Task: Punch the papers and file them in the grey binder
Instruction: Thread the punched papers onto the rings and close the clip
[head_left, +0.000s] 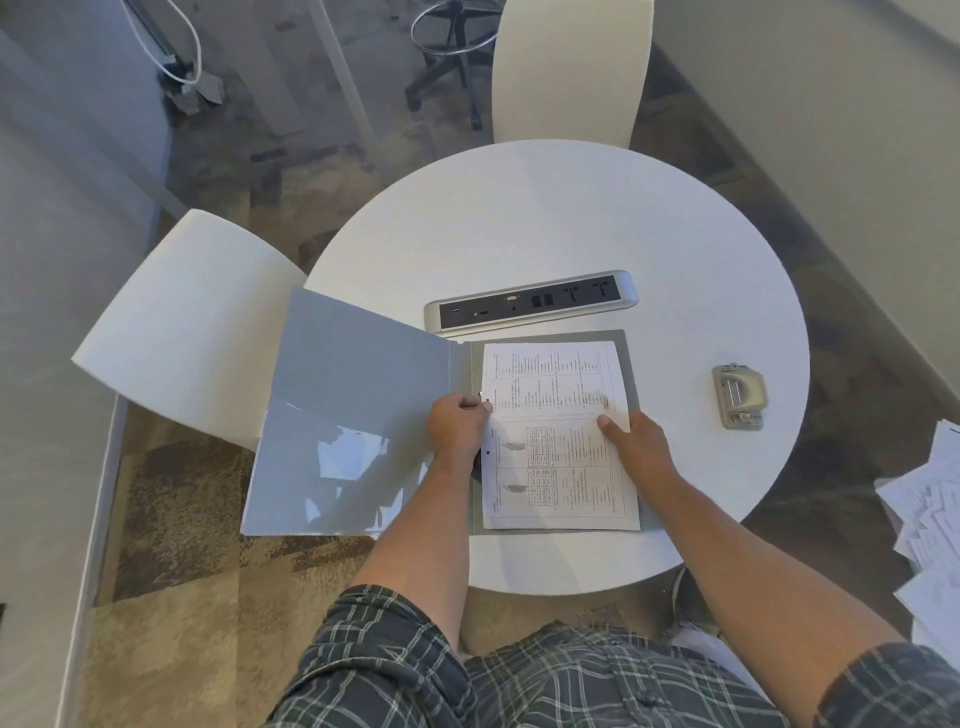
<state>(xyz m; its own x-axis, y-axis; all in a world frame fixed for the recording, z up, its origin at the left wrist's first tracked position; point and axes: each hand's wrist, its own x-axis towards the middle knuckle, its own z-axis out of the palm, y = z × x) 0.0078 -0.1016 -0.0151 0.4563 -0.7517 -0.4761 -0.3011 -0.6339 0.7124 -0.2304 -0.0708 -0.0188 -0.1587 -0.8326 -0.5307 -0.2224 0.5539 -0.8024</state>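
– What sits in front of you?
– A round table (545, 218), and on it your grey binder (358, 415) lies open, its cover hanging off the left edge.
– And the papers (558, 436)?
– Flat on the binder's right half. A hole punch (738, 396) rests well apart at the right.
– Your hands?
– Your left hand (457, 428) is curled, pinching at the papers' left edge by the spine. Your right hand (641, 449) presses the right edge flat.

binder's fastener (480, 415) hidden under left hand (457, 423), print on papers (558, 436) blurred, loose sheets (930, 514) cropped at right
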